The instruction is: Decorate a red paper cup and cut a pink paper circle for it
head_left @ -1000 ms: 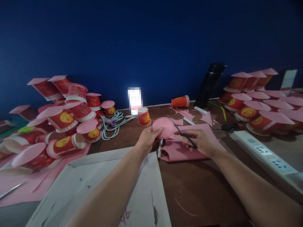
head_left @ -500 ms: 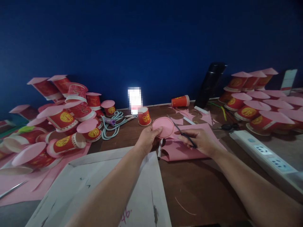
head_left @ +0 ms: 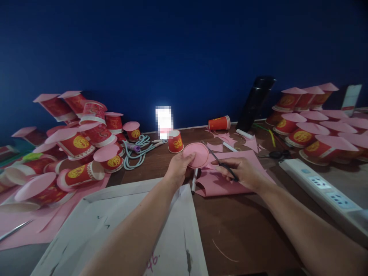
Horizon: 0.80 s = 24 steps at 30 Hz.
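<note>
Between thumb and fingers, my left hand (head_left: 178,167) pinches a round pink paper disc (head_left: 199,154) with a line drawn near its edge. My right hand (head_left: 240,172) is closed around dark-handled scissors (head_left: 214,155), whose blades point up and left, close to the disc's right edge. Whether the blades touch the paper I cannot tell. Beneath the right hand lies a larger pink paper sheet (head_left: 230,186) with curved cut-outs. Just behind the disc stands a red paper cup (head_left: 175,142), upside down.
Red cups topped with pink discs pile up at left (head_left: 79,142) and right (head_left: 301,134). A black flask (head_left: 254,103) leans on the wall. A power strip (head_left: 319,188) lies right, a white board (head_left: 115,218) in front, pink scraps (head_left: 227,137) behind, and a coiled cable (head_left: 135,163) left.
My left hand has shifted the pink disc slightly left, away from the scissors, so the gap between them is wider. My right hand stays nearly in place.
</note>
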Motion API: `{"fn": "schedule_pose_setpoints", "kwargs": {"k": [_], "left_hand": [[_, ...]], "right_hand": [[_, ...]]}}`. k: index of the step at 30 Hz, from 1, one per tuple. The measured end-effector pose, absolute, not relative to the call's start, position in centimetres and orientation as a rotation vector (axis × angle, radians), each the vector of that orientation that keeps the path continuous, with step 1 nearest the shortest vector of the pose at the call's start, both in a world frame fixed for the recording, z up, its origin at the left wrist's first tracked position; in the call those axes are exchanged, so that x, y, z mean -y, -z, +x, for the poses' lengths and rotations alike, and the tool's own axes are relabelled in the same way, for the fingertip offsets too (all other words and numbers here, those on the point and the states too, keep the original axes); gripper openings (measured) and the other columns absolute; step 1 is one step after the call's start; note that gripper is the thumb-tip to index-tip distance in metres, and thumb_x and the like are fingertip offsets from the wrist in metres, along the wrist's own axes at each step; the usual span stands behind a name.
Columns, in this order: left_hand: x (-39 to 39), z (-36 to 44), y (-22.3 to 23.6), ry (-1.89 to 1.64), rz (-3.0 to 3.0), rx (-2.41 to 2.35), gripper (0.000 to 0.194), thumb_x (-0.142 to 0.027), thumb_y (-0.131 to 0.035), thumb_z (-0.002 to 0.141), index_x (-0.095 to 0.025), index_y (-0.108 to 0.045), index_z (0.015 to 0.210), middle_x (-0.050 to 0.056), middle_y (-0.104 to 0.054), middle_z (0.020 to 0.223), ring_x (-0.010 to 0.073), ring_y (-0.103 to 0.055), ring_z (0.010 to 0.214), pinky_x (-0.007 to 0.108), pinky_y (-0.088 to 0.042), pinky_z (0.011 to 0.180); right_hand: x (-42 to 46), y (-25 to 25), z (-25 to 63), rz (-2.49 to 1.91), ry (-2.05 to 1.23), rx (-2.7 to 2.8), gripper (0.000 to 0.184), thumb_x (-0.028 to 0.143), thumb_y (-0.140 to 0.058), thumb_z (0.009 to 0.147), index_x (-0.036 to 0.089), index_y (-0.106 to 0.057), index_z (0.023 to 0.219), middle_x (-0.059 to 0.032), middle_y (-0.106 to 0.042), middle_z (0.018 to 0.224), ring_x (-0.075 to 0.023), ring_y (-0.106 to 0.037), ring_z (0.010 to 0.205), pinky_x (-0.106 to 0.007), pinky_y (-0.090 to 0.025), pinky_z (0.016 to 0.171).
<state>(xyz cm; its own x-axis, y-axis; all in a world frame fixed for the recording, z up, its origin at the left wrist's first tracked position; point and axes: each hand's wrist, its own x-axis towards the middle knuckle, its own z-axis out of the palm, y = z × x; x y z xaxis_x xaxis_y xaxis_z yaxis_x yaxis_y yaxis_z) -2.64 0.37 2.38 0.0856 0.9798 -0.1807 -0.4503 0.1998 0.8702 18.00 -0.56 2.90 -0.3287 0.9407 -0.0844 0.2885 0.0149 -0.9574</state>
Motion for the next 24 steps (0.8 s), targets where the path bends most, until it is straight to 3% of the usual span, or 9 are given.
{"fn": "schedule_pose_setpoints", "kwargs": {"k": [11, 24], "left_hand": [[-0.61, -2.64, -1.9, -1.257, 0.758, -0.889, 0.029, -0.028, -0.077, 0.066, -0.012, -0.068, 0.089, 0.006, -0.071, 0.08, 0.0154, -0.065, 0.071, 0.029, -0.053, 0.073], [-0.56, -2.78, -1.52, -1.19, 0.848, -0.921, 0.034, -0.033, -0.076, 0.068, -0.011, -0.067, 0.093, 0.008, -0.071, 0.079, 0.0161, -0.063, 0.066, 0.03, -0.051, 0.066]], "right_hand": [[0.58, -3.03, 17.88, -1.282, -1.421, 1.606, 0.058, 0.053, -0.073, 0.069, 0.014, -0.069, 0.111, 0.0019, -0.053, 0.057, -0.0081, -0.044, 0.05, -0.023, -0.037, 0.045], [0.52, -3.0, 17.86, -1.289, -1.31, 1.697, 0.056, 0.054, -0.071, 0.07, 0.015, -0.07, 0.11, 0.0014, -0.053, 0.056, -0.0094, -0.045, 0.052, -0.024, -0.039, 0.047]]}}
